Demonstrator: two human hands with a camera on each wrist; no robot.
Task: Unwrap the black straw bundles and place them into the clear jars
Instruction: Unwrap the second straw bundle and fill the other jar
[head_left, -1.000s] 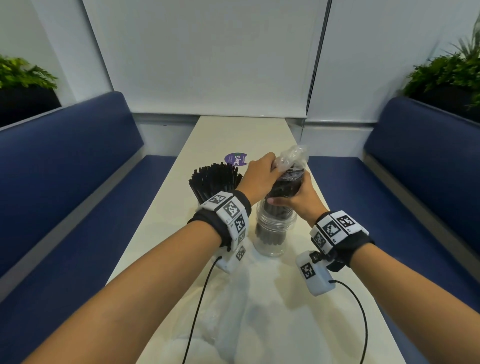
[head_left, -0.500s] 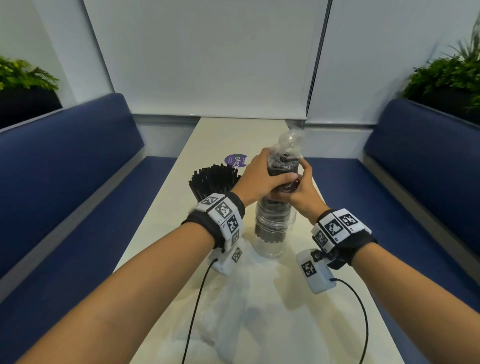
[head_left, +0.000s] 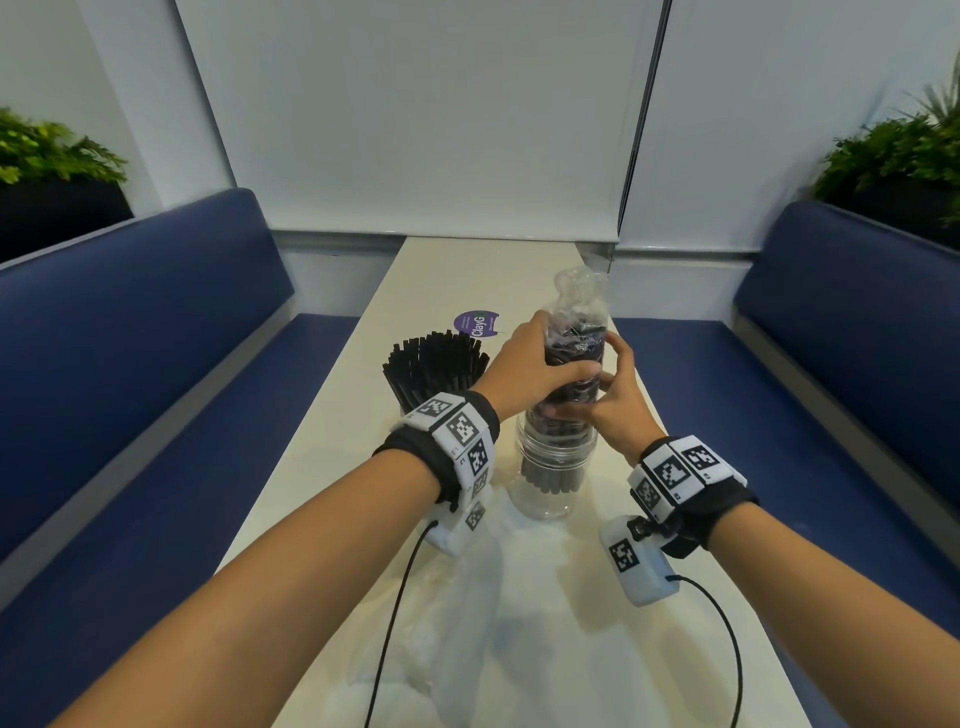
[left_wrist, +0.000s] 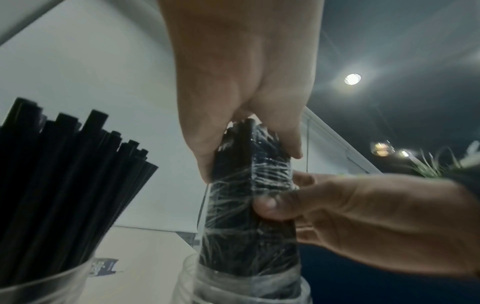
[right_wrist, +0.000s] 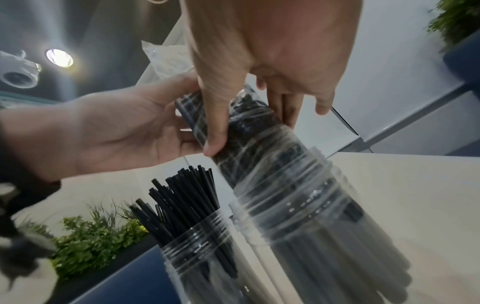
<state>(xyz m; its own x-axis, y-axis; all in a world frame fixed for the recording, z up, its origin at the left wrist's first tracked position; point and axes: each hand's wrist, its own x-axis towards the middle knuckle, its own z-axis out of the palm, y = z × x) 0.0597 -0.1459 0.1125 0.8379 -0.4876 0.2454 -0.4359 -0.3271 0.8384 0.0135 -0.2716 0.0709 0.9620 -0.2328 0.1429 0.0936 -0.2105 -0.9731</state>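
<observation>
A black straw bundle in clear plastic wrap stands upright with its lower end inside a clear jar at the table's middle. My left hand grips the bundle's upper part from the left, thumb across the front. My right hand holds it just below, thumb in front and fingers behind. The left wrist view shows the bundle between the left hand and the right hand. In the right wrist view the bundle enters the jar under the right hand.
A second clear jar full of loose black straws stands just left of the first. Crumpled clear wrap lies on the table near me. A purple sticker sits farther back. Blue benches flank the narrow table.
The bundle's wrapped top has risen and now stands more upright. Both hands have shifted a little along it while keeping hold.
</observation>
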